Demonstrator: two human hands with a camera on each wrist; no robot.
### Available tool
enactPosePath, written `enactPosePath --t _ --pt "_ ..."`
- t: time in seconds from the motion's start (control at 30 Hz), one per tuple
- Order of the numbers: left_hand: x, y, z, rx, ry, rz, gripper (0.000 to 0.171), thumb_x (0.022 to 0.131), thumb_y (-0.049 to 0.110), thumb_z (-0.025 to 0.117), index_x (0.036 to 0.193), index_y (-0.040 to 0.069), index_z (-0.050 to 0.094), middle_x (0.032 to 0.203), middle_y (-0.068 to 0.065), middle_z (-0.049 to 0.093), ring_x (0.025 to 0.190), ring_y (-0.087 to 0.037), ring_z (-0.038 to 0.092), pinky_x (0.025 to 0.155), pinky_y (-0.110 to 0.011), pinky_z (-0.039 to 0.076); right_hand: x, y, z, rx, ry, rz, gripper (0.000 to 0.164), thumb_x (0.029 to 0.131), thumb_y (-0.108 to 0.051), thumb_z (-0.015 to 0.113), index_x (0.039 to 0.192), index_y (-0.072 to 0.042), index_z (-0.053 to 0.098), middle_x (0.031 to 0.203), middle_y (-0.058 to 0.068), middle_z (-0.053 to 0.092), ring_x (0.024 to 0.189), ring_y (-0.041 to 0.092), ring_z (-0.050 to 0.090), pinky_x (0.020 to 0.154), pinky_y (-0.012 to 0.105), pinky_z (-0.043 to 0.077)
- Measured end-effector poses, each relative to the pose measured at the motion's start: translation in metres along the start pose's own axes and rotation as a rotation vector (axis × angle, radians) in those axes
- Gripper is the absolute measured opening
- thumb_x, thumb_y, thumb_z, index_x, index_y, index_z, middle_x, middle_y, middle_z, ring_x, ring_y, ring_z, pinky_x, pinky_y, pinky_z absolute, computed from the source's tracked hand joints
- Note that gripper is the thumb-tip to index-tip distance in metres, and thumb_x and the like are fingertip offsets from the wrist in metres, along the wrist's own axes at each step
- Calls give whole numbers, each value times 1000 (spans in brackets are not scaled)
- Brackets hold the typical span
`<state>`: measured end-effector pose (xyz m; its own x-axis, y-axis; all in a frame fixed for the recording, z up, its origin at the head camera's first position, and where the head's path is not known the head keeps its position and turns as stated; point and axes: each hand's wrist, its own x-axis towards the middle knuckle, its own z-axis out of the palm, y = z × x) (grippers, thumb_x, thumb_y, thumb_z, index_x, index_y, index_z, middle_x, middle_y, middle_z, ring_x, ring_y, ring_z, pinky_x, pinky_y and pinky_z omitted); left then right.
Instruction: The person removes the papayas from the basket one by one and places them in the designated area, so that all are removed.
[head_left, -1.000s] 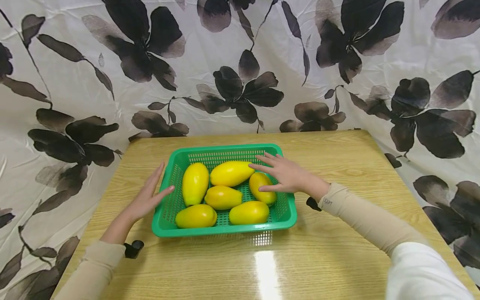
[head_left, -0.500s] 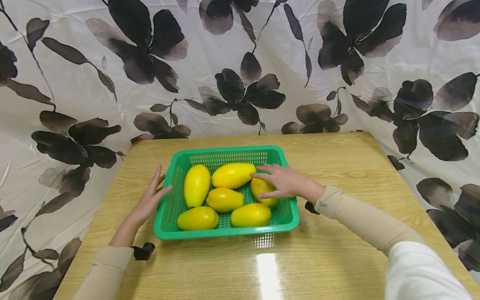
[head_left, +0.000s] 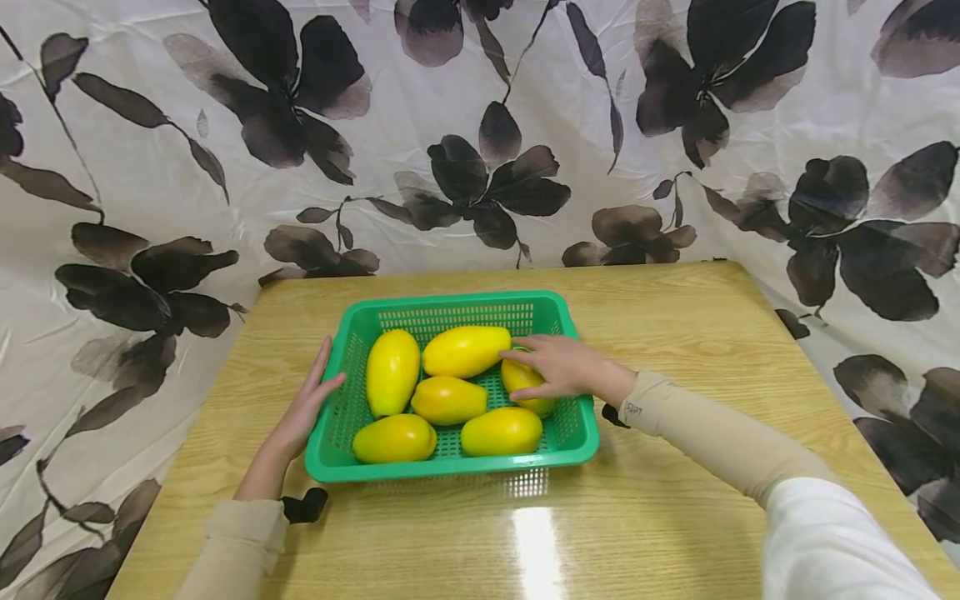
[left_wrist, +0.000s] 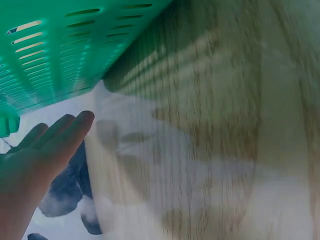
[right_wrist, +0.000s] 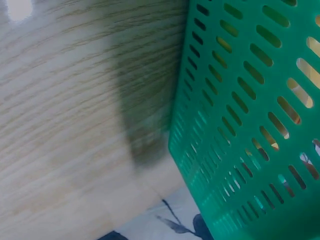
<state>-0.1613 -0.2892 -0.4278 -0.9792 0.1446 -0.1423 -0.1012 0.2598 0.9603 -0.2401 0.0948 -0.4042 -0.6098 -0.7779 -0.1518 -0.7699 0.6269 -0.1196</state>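
In the head view a green plastic basket holds several yellow papayas, among them a long one at the left and a small one in the middle. My left hand is at the basket's left side, its fingers straight and the thumb at the rim. The left wrist view shows these straight fingers below the basket wall. My right hand reaches over the right rim, thumb and fingers spread over the rightmost papaya, partly covering it. The right wrist view shows only the basket's slotted outer wall.
The basket stands on a wooden table with a bright light reflection near its front. Behind and beside the table hangs a white cloth printed with dark flowers. A papaya lies near the basket's front wall.
My right hand has come down closer over the rightmost papaya, its fingers less spread than before. My left forearm has shifted right, bringing the left hand closer along the basket's side.
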Motion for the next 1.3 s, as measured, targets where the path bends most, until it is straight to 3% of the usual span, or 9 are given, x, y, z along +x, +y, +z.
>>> enactPosePath --t 0.23,0.57,0.7,0.8,1.3 --pt "-3 -3 0 -44 -12 11 63 99 28 35 144 40 -8 150 4 -19 135 -27 -15 103 -59 6 6 -4 1 -1 -18 13 74 84 -65 43 143 -21 34 144 15 32 123 37 39 97 51 33" --pt "0 -8 -1 -89 -6 19 62 100 24 33 147 31 -7 151 2 -17 136 -30 -11 103 -59 10 13 -9 2 -7 -72 46 74 83 -62 48 142 -21 35 141 20 35 116 37 46 87 47 42" --pt "-1 -7 0 -107 -21 8 61 100 24 31 146 34 -7 151 -1 -17 135 -35 1 99 -47 29 16 -9 4 21 -99 57 74 82 -58 54 143 -21 34 141 22 33 115 37 47 89 48 41" --pt "-1 -7 0 -104 -31 2 61 100 24 32 146 36 -7 151 -2 -16 134 -37 7 92 -36 37 18 -9 5 33 -109 54 74 82 -56 56 143 -20 34 139 23 35 113 38 48 89 48 41" --pt "2 -9 3 -174 -35 -2 62 100 22 34 146 35 -4 152 -2 -15 134 -35 9 84 -24 40 27 -9 8 133 -191 107 74 81 -49 63 141 -20 34 140 22 31 114 39 46 91 50 39"
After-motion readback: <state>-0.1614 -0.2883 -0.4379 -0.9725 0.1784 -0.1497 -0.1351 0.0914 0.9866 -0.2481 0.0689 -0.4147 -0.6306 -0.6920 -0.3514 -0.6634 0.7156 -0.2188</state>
